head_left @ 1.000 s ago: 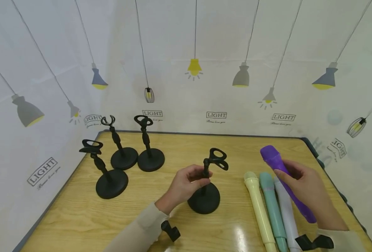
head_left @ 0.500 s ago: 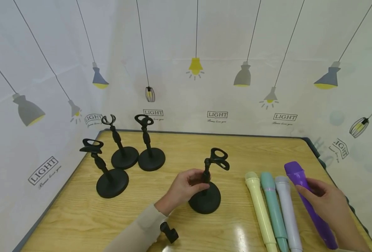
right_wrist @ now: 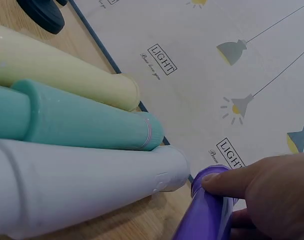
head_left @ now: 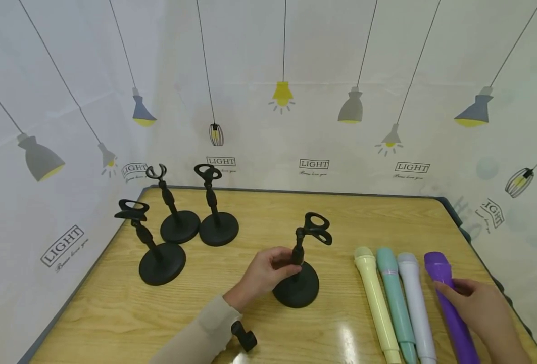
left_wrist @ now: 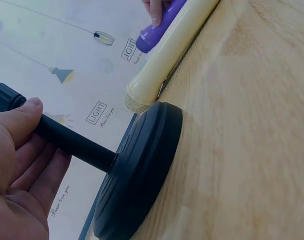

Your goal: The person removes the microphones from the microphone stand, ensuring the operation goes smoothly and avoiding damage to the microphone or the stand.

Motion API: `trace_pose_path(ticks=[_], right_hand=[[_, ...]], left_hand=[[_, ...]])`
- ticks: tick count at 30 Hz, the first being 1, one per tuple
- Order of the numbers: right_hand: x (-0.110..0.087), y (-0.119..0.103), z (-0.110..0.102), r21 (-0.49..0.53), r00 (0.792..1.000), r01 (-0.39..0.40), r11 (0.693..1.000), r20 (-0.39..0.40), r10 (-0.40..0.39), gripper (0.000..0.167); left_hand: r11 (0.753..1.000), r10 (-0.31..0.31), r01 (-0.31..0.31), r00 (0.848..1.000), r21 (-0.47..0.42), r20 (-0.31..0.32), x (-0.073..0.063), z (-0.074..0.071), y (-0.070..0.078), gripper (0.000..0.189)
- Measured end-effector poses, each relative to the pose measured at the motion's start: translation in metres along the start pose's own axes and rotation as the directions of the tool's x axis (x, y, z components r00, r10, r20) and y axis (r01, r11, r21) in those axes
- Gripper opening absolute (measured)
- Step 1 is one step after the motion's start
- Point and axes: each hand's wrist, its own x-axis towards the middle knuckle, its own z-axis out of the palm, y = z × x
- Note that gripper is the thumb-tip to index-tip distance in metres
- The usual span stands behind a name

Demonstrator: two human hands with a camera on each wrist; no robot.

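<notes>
My left hand [head_left: 268,273] grips the post of a black microphone stand [head_left: 297,285] whose round base sits on the table; its clip points up and to the right. In the left wrist view, thumb and fingers wrap the stand's post [left_wrist: 76,145]. At the right, my right hand [head_left: 482,308] holds a purple microphone [head_left: 454,323] just below its head, beside the row of other microphones. The right wrist view shows the thumb lying on the purple microphone [right_wrist: 207,215]. Left of it lie a white microphone [head_left: 416,303], a teal microphone [head_left: 395,298] and a yellow microphone [head_left: 375,303], side by side.
Three more black microphone stands, a front one [head_left: 161,263], a back one [head_left: 180,226] and another [head_left: 219,228], stand at the table's left. Behind the wooden table [head_left: 341,212] hangs a white backdrop [head_left: 250,60] printed with lamps.
My right hand has moved right and toward me, bringing the purple microphone down beside the white one. My left hand stays on the stand.
</notes>
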Motion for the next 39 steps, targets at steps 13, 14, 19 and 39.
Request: trace_pose_path(ticks=[13, 14, 19, 39], right_hand=[[-0.008, -0.002, 0.015, -0.032, 0.997, -0.029, 0.999, 0.064, 0.031, 0.090], [-0.009, -0.003, 0.015, -0.039, 0.998, -0.012, 0.999, 0.059, 0.014, 0.088], [-0.009, -0.008, 0.019, -0.066, 0.999, 0.035, 0.997, 0.039, -0.032, 0.080], [-0.014, -0.022, 0.019, 0.030, 0.987, 0.010, 1.000, -0.159, -0.005, 0.069]], left_hand=[[1.000, 0.000, 0.000, 1.000, -0.009, 0.002, -0.001, 0.001, -0.001, 0.028], [1.000, -0.003, 0.003, 1.000, -0.011, 0.001, -0.001, 0.001, -0.001, 0.028], [1.000, -0.010, 0.010, 1.000, -0.017, 0.001, -0.001, 0.002, -0.003, 0.028], [0.999, -0.042, 0.043, 0.998, -0.014, 0.037, 0.000, 0.000, -0.004, 0.033]])
